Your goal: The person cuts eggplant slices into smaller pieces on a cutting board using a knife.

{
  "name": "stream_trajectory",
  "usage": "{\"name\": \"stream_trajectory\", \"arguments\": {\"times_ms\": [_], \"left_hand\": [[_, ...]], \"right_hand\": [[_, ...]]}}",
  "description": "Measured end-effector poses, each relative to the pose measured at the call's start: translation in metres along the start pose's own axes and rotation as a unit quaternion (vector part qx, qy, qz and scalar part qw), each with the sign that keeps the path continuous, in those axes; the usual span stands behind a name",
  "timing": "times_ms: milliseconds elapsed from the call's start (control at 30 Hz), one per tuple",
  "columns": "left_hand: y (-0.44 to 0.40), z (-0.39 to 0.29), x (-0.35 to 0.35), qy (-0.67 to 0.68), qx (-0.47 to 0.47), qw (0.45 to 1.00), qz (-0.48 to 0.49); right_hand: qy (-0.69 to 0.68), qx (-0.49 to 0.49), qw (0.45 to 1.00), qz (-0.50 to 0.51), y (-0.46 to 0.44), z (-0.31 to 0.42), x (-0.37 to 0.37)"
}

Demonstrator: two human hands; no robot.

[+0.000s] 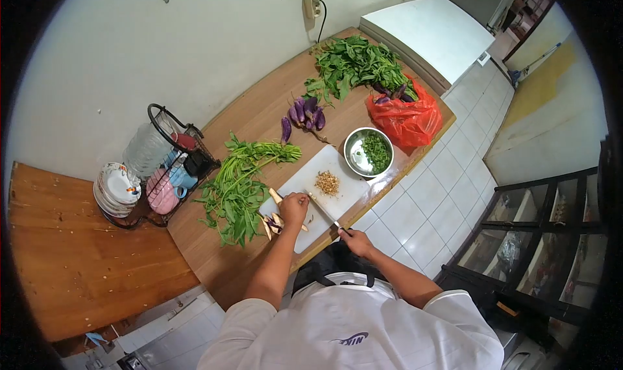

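Note:
My right hand (357, 241) grips the dark handle of a knife (322, 208), whose blade lies over the white cutting board (347, 169). Over the board's near left part is my left hand (294, 209), its fingers closed; whatever they pinch is hidden. A long pale piece (275, 195) pokes out beside that hand. Several pale strips (265, 227), some with purple skin, lie by its wrist. On the board beyond the knife is a heap of finely chopped light-brown bits (327, 183). A metal bowl (351, 164) with chopped greens (376, 153) stands at the board's far right corner.
Leafy stems (237, 178) lie left of the board. Purple eggplants (305, 113) sit behind it. More greens (357, 65) and a red plastic bag (409, 120) are at the far end. A dish rack (185, 152) with plates and cups stands left on the wooden table (243, 110).

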State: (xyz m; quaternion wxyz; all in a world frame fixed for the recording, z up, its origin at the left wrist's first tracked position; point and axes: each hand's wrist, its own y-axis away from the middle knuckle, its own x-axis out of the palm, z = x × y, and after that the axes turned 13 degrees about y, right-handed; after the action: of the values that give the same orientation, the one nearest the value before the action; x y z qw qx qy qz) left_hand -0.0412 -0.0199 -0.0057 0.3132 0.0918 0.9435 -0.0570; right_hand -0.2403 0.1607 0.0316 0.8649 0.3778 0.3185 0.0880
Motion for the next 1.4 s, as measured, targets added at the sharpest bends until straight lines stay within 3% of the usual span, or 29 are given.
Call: {"name": "stream_trajectory", "arguments": {"times_ms": [267, 567, 667, 900, 1000, 1167, 1300, 1400], "left_hand": [[0.001, -0.004, -0.001, -0.029, 0.000, 1.000, 0.004], [0.007, -0.009, -0.002, -0.057, 0.046, 0.997, -0.034], [0.006, -0.004, 0.003, -0.047, 0.038, 0.997, -0.043], [0.009, -0.013, -0.001, -0.059, 0.028, 0.998, -0.028], [0.015, -0.015, -0.004, -0.079, 0.045, 0.995, -0.041], [0.022, -0.005, 0.002, -0.075, 0.015, 0.996, -0.050], [0.019, -0.018, -0.005, -0.130, 0.004, 0.991, -0.034], [0.019, -0.018, -0.007, -0.099, 0.005, 0.995, -0.030]], "right_hand": [[0.036, -0.030, 0.995, -0.088, -0.020, 0.017, 0.008], [0.021, -0.027, 0.999, -0.014, 0.013, -0.008, 0.003], [0.061, -0.012, 0.998, -0.009, -0.004, -0.004, 0.003], [0.013, -0.011, 0.999, -0.048, -0.040, -0.007, 0.014], [0.001, -0.053, 0.997, -0.058, -0.003, -0.005, 0.006], [0.030, -0.012, 0.999, -0.008, 0.005, 0.001, 0.006], [0.035, -0.036, 0.998, -0.042, -0.018, 0.012, 0.009], [0.016, -0.047, 0.995, -0.089, -0.026, 0.008, 0.015]]}}
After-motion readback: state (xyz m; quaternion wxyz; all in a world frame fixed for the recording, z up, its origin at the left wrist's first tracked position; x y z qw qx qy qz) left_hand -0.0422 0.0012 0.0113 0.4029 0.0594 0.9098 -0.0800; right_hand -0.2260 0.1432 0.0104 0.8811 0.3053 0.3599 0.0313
